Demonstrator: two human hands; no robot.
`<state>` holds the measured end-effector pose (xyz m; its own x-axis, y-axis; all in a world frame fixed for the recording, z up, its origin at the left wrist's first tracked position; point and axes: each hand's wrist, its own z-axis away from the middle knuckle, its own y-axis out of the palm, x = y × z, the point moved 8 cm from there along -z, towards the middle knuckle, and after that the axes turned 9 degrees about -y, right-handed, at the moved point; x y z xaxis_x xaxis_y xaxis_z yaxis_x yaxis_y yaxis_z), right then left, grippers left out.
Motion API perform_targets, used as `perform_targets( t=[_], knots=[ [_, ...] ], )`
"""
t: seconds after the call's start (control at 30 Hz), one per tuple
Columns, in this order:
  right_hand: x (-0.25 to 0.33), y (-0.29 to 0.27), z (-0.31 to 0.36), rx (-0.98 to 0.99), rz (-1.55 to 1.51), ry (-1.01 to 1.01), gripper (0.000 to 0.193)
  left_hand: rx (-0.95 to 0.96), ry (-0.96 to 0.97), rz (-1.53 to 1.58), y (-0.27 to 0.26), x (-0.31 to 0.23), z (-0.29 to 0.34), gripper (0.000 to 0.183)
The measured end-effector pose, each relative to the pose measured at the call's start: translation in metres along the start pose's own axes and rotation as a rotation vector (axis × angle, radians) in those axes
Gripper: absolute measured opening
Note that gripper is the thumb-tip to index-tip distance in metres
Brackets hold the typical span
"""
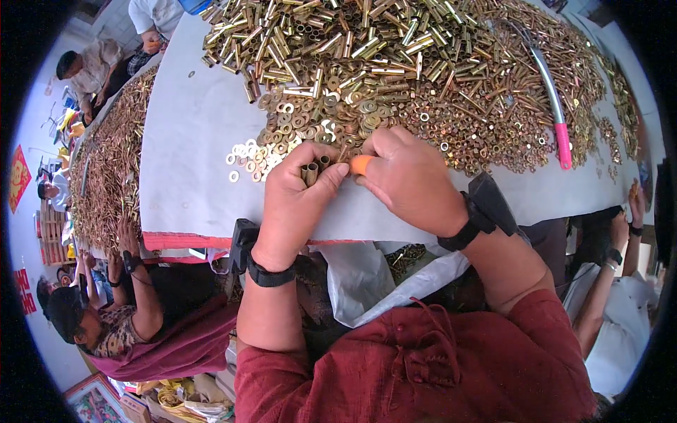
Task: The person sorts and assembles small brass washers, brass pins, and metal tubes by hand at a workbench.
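Note:
My left hand (pixel 295 201) is closed around a few short brass-coloured metal sleeves (pixel 311 173), their open ends facing up between thumb and fingers. My right hand (pixel 417 182), with an orange finger cot (pixel 360 165) on one finger, meets the left thumb tip. Its fingers are pinched together, and whatever they hold is mostly hidden; a thin brassy piece shows between the two hands. Just beyond my hands lie flat washers (pixel 282 134) in a loose heap. Small hex nuts (pixel 455 130) spread out past my right hand.
A large pile of metal sleeves (pixel 338 42) covers the far table. Bolts (pixel 522 92) are heaped at right, where a curved metal tool with a pink handle (pixel 563 146) lies. Another heaped table (pixel 109 162) stands left. People sit at both sides. White sheeting (pixel 360 275) hangs below the edge.

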<state>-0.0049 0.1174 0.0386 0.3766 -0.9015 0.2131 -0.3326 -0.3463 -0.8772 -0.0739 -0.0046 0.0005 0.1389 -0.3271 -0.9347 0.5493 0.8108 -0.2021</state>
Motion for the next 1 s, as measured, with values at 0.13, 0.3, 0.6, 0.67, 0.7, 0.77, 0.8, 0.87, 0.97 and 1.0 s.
perform_targets(
  t=[0.13, 0.3, 0.6, 0.67, 0.7, 0.77, 0.8, 0.87, 0.97, 1.0],
  knots=[
    [0.007, -0.001, 0.001, 0.069, -0.009, -0.045, 0.008, 0.020, 0.033, -0.003, 0.000, -0.002, 0.000, 0.014],
    [0.009, -0.001, 0.004, 0.091, -0.043, -0.041, 0.010, 0.008, 0.047, -0.053, 0.000, -0.005, 0.000, 0.014],
    [-0.004, -0.010, 0.011, -0.093, -0.212, 0.020, 0.010, 0.009, 0.175, -0.135, 0.005, -0.010, 0.001, 0.016],
    [-0.036, 0.010, 0.026, -0.065, -0.888, 0.576, 0.011, 0.014, 0.222, -0.176, 0.009, -0.012, 0.002, 0.017],
    [-0.037, 0.017, 0.025, -0.159, -1.169, 0.578, 0.011, 0.008, 0.267, -0.218, 0.012, -0.017, 0.003, 0.017],
    [-0.039, 0.019, 0.024, -0.167, -1.200, 0.577, 0.013, -0.003, 0.357, -0.304, 0.017, -0.025, 0.007, 0.019],
    [-0.039, 0.020, 0.024, -0.173, -1.232, 0.576, 0.015, 0.000, 0.357, -0.304, 0.017, -0.025, 0.006, 0.019],
    [-0.041, 0.025, 0.026, -0.164, -1.260, 0.581, 0.016, -0.002, 0.398, -0.323, 0.017, -0.027, 0.007, 0.019],
    [-0.041, 0.025, 0.026, -0.127, -1.215, 0.558, 0.018, 0.020, 0.347, -0.264, 0.017, -0.022, 0.006, 0.019],
    [-0.040, 0.024, 0.025, -0.101, -1.140, 0.531, 0.020, 0.019, 0.347, -0.264, 0.018, -0.022, 0.006, 0.019]
  ],
)
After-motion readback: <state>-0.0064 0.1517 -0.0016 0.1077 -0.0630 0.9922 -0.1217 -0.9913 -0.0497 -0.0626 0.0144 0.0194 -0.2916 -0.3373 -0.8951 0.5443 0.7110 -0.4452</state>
